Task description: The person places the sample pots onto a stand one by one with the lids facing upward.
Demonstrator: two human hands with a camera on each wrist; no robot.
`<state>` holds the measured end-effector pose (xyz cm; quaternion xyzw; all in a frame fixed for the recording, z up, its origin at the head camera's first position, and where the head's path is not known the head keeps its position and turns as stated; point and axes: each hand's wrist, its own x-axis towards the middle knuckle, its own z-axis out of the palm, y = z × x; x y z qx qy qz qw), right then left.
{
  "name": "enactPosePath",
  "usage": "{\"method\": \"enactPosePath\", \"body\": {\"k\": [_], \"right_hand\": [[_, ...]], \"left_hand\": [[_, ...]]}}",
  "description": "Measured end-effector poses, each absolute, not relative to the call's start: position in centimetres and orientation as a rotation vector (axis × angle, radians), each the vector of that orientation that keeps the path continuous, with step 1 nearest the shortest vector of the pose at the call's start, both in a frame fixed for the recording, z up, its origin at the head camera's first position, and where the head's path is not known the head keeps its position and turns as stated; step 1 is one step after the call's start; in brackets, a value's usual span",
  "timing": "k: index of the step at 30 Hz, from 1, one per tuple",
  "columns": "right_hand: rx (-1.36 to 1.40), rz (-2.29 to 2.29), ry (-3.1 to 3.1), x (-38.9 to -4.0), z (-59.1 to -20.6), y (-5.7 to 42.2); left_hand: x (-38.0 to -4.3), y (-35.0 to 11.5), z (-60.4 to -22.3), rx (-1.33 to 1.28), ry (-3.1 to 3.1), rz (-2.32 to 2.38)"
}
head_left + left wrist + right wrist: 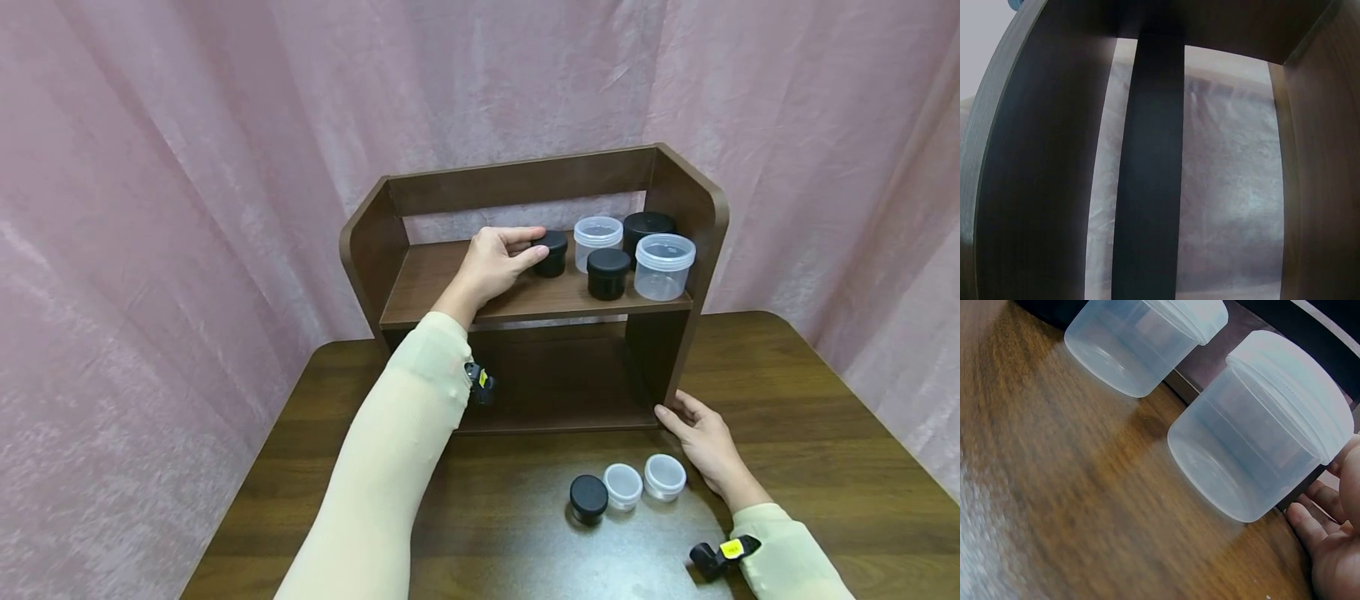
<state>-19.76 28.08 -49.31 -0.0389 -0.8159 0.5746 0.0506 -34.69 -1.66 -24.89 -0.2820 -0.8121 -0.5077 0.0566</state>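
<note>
On the upper board of a brown shelf [427, 283], my left hand [498, 262] pinches a small black jar [553, 257] between thumb and fingers. To its right stand a clear jar [597, 242], another small black jar [607, 275], a larger black jar [648, 227] and a larger clear jar [663, 268]. My right hand [703, 442] touches the lower right corner of the shelf, its fingers around the side panel's edge. Neither the left hand nor its jar shows in the left wrist view; the underside and back rail [1147, 175] of the shelf fill it.
In front of the shelf, on the wooden table [510, 550], are a black-lidded jar [588, 497] and two small clear jars, one in the middle [622, 486] and one nearer the right hand [1254, 437]. A pink curtain [225, 167] hangs behind.
</note>
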Motion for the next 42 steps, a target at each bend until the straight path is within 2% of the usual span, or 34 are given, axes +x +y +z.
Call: {"method": "enactPosePath", "body": {"k": [42], "right_hand": [[-0.092, 1.742, -2.485, -19.68, -49.23, 28.0]], "left_hand": [[-34.06, -2.13, -24.78, -0.798, -2.323, -1.583]]}}
